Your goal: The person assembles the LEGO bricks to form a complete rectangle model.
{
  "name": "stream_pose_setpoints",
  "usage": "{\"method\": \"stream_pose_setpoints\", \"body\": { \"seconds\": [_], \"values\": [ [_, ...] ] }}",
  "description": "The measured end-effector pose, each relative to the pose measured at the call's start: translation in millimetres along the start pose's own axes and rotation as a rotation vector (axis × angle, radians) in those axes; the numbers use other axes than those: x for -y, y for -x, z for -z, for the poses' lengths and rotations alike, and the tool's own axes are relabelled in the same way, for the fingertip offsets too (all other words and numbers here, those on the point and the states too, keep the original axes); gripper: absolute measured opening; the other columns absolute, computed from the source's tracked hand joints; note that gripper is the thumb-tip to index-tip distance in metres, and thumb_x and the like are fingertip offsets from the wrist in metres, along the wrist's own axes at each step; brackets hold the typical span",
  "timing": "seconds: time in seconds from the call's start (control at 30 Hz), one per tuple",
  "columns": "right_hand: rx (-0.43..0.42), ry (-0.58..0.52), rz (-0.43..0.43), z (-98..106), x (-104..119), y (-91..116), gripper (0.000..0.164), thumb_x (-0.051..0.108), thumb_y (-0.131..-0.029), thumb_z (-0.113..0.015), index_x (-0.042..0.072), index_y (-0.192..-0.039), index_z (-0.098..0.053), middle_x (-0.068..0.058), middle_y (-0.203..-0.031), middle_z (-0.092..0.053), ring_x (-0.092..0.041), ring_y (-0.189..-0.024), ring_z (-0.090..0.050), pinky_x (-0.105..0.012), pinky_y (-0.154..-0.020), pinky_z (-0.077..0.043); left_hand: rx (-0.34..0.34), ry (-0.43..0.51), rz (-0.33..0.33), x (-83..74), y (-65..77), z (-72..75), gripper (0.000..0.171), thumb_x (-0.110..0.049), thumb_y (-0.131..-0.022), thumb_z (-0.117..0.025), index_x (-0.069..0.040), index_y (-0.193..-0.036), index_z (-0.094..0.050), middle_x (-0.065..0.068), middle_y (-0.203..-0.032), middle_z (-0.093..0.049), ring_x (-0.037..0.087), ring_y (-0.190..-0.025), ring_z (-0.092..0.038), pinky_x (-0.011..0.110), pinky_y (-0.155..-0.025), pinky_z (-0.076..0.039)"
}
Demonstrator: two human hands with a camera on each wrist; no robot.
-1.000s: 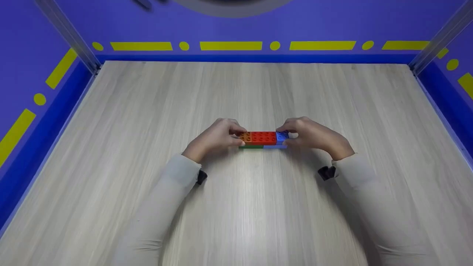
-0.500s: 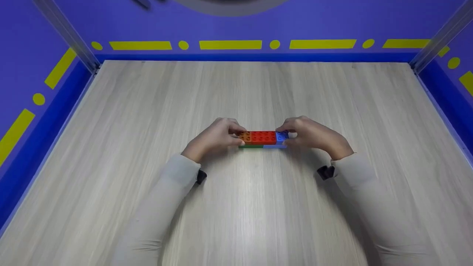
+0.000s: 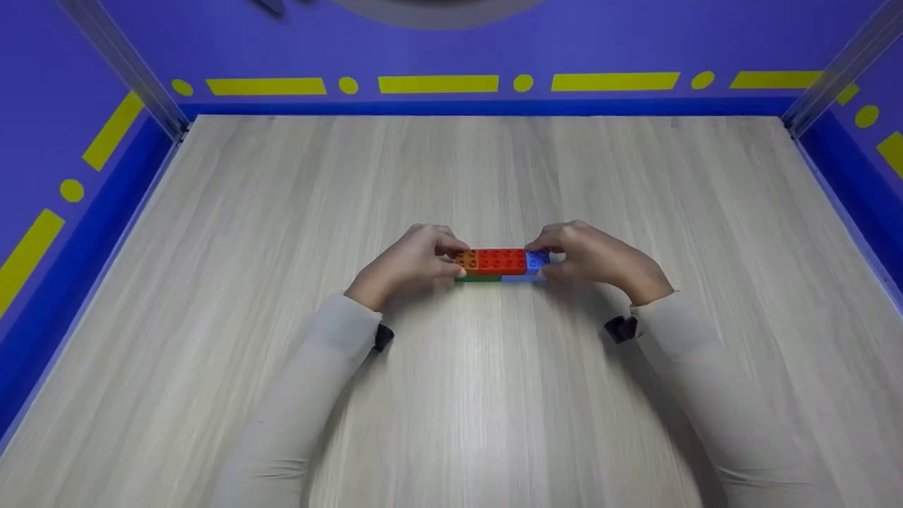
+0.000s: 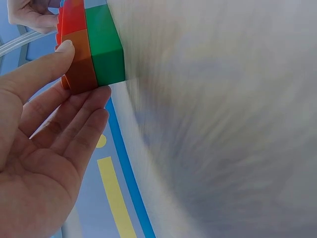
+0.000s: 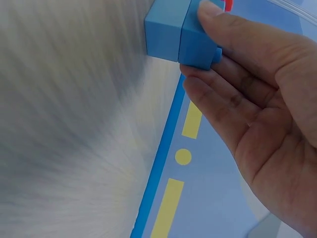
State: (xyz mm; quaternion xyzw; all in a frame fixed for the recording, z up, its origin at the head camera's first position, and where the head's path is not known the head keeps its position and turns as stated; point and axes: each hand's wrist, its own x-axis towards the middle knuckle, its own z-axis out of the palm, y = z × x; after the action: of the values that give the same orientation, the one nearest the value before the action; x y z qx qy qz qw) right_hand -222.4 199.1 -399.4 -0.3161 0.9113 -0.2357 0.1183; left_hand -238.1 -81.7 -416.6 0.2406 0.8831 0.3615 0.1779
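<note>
A two-layer block of toy building bricks lies on the table in the middle of the head view. Its top row runs from an orange brick through a red brick to a blue brick. Below them sit a green brick and a light blue brick. My left hand pinches the orange brick between thumb and fingers at the left end. At the other end my right hand pinches the upper blue brick, its thumb on the near side. Fingers partly cover both end bricks.
The wood-grain table is bordered by a purple-blue back wall with yellow dashes and dots. Similar panels rise at left and right, joined by metal corner posts. Black wrist mounts sit under both sleeves.
Both hands keep the same hold on the brick block, which stays in place. The head view has shifted very slightly.
</note>
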Motion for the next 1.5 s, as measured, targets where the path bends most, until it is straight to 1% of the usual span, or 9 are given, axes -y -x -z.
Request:
{"method": "stream_pose_setpoints", "body": {
  "seconds": [0.27,0.5,0.7,0.8,0.97,1.13,1.3,1.5],
  "values": [
    [-0.017,0.022,0.008,-1,1,1,0.037,0.003,-0.081,-0.073,0.003,-0.118,-0.069,-0.01,-0.107,-0.069,-0.022,-0.096,-0.064,-0.04,-0.085,-0.054,-0.001,-0.004,0.003,0.1,0.2,-0.1,0.036,-0.014,-0.081,-0.077,-0.008,-0.117,-0.07,0.003,-0.107,-0.067,0.025,-0.101,-0.059,0.027,-0.084,-0.045],
    [-0.03,0.013,0.022,-1,-1,2,0.037,0.003,-0.081,-0.073,0.003,-0.117,-0.069,-0.01,-0.106,-0.069,-0.021,-0.094,-0.064,-0.039,-0.084,-0.054,0.003,-0.017,0.007,-0.5,-0.2,0.0,0.037,-0.015,-0.082,-0.076,-0.009,-0.118,-0.07,0.003,-0.108,-0.067,0.024,-0.101,-0.058,0.027,-0.084,-0.044],
    [-0.027,-0.002,0.008,-2,-1,2,0.038,0.004,-0.081,-0.073,0.002,-0.119,-0.068,-0.011,-0.108,-0.068,-0.021,-0.096,-0.063,-0.04,-0.085,-0.054,-0.003,-0.02,0.012,0.0,0.4,-0.2,0.037,-0.015,-0.082,-0.076,-0.009,-0.119,-0.069,0.003,-0.109,-0.067,0.024,-0.101,-0.058,0.028,-0.085,-0.044],
    [-0.025,-0.008,0.01,-3,-3,3,0.039,0.006,-0.082,-0.073,0.002,-0.12,-0.066,-0.011,-0.11,-0.068,-0.022,-0.099,-0.063,-0.04,-0.087,-0.053,-0.003,-0.011,0.016,0.4,1.7,-0.8,0.038,-0.015,-0.083,-0.075,-0.009,-0.12,-0.069,0.003,-0.111,-0.067,0.022,-0.103,-0.058,0.03,-0.088,-0.045],
    [-0.037,-0.03,-0.017,-6,-8,6,0.04,0.007,-0.084,-0.072,0.003,-0.123,-0.065,-0.013,-0.117,-0.067,-0.023,-0.104,-0.063,-0.041,-0.089,-0.053,0.001,0.01,0.017,0.1,4.5,-1.9,0.039,-0.015,-0.085,-0.073,-0.007,-0.123,-0.066,0.005,-0.114,-0.066,0.019,-0.105,-0.058,0.033,-0.095,-0.046],
    [-0.042,-0.042,-0.052,-9,-10,8,0.043,0.008,-0.085,-0.072,0.005,-0.127,-0.063,-0.014,-0.122,-0.065,-0.025,-0.109,-0.062,-0.042,-0.092,-0.052,-0.016,0.015,0.03,0.4,6.0,-4.7,0.041,-0.016,-0.086,-0.072,-0.008,-0.126,-0.064,0.003,-0.117,-0.065,0.016,-0.107,-0.058,0.032,-0.096,-0.047],
    [-0.054,-0.04,-0.036,-9,-10,10,0.043,0.008,-0.084,-0.072,0.004,-0.126,-0.063,-0.014,-0.122,-0.065,-0.026,-0.109,-0.062,-0.042,-0.092,-0.052,-0.034,-0.006,0.022,1.4,7.0,-6.8,0.042,-0.016,-0.086,-0.072,-0.01,-0.127,-0.064,0.003,-0.12,-0.065,0.016,-0.107,-0.058,0.032,-0.096,-0.047],
    [-0.066,-0.037,-0.005,-9,-10,10,0.042,0.009,-0.084,-0.073,0.004,-0.125,-0.064,-0.012,-0.117,-0.066,-0.023,-0.105,-0.062,-0.041,-0.09,-0.053,-0.035,-0.015,0.015,1.9,8.9,-5.6,0.043,-0.017,-0.087,-0.071,-0.009,-0.129,-0.062,0.002,-0.119,-0.065,0.016,-0.108,-0.057,0.033,-0.097,-0.046]
  ]
}}
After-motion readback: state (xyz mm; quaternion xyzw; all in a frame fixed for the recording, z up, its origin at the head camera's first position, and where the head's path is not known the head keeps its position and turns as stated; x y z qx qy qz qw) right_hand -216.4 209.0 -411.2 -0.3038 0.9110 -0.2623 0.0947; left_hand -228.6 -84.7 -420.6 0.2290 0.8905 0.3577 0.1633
